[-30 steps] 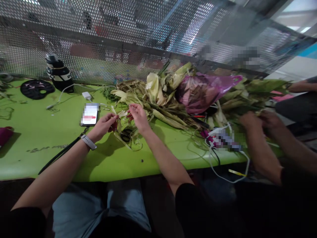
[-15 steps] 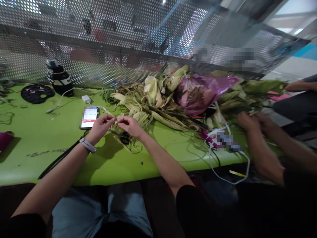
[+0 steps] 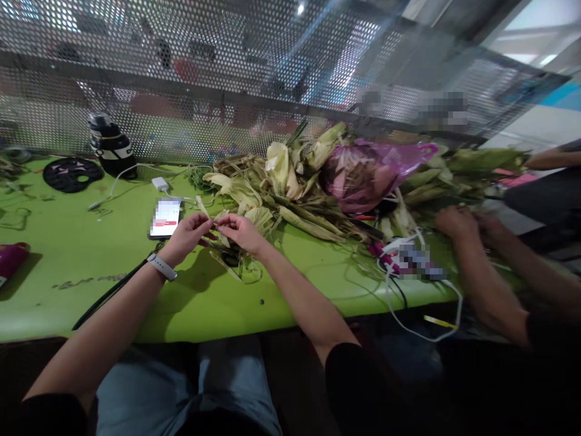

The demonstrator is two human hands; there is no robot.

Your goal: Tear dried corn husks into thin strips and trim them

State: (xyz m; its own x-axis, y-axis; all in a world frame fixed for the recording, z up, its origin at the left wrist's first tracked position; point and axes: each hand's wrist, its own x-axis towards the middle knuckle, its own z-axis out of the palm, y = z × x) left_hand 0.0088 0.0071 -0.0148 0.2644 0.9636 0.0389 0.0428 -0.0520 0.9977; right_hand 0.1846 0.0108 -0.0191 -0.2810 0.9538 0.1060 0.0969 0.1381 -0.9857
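My left hand (image 3: 187,236), with a light band on the wrist, pinches a pale strip of corn husk (image 3: 202,207) whose end sticks up above the fingers. My right hand (image 3: 241,232) meets it fingertip to fingertip, pinching the same strip. The exact join between the fingertips is too small to make out. Thin husk scraps (image 3: 245,272) lie on the table below my right hand, beside a dark object that is mostly covered. A heap of dried corn husks (image 3: 247,192) spreads just behind both hands.
A phone (image 3: 165,219) lies by my left hand. A black bottle (image 3: 113,148) and black palette-shaped piece (image 3: 72,174) stand farther left. Right are a pink plastic bag (image 3: 358,178), a power strip with cables (image 3: 399,257) and a co-worker's hands (image 3: 458,224). Perforated metal screen (image 3: 181,91) behind.
My fingertips have come closer together, and a husk end now sticks up above my left hand. The whole view has shifted slightly.
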